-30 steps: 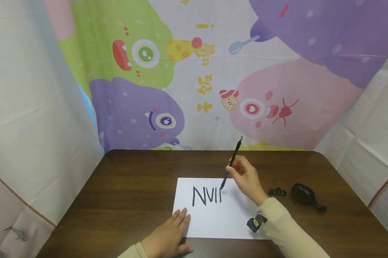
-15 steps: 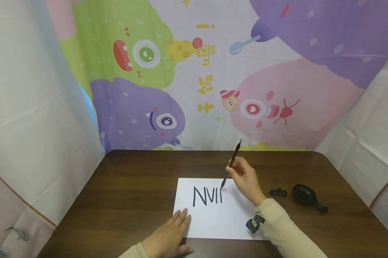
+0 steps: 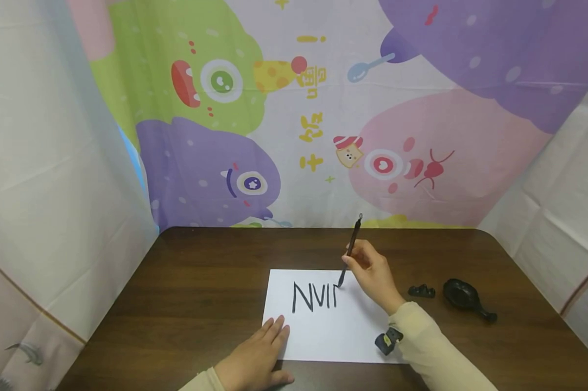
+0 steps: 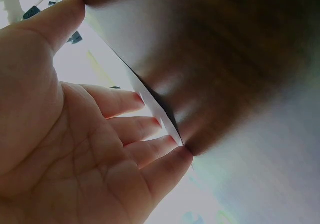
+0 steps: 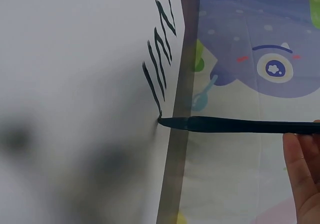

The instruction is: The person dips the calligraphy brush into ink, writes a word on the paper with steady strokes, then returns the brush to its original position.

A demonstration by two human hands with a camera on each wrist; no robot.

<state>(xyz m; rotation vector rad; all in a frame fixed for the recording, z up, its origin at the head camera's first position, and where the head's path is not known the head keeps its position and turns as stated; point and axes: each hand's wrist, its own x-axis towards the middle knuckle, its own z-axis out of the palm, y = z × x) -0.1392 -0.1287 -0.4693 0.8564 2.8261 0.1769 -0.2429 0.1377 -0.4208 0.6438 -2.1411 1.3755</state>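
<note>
A slim black writing brush (image 3: 353,241) is pinched in my right hand (image 3: 374,271), its loop end tilted up. In the right wrist view the brush tip (image 5: 165,121) meets the paper at the top of the last stroke. White paper (image 3: 323,336) lies on the table, bearing black strokes (image 3: 315,297) that read like N, V, I and a further upright. My left hand (image 3: 254,353) rests with spread fingers on the paper's lower left edge. From the left wrist view, its fingertips (image 4: 167,144) press at that edge and the palm holds nothing.
On the dark wooden table (image 3: 186,293), a small black brush rest (image 3: 421,291) and a black ladle-shaped ink dish (image 3: 462,294) stand right of the right hand. A cartoon-printed curtain (image 3: 303,195) hangs behind the table. The right wrist carries a small black device (image 3: 388,341).
The brush tip has moved slightly right from the top of the last upright, leaving a short mark there. Its upper end has become more upright. My left hand stays in place.
</note>
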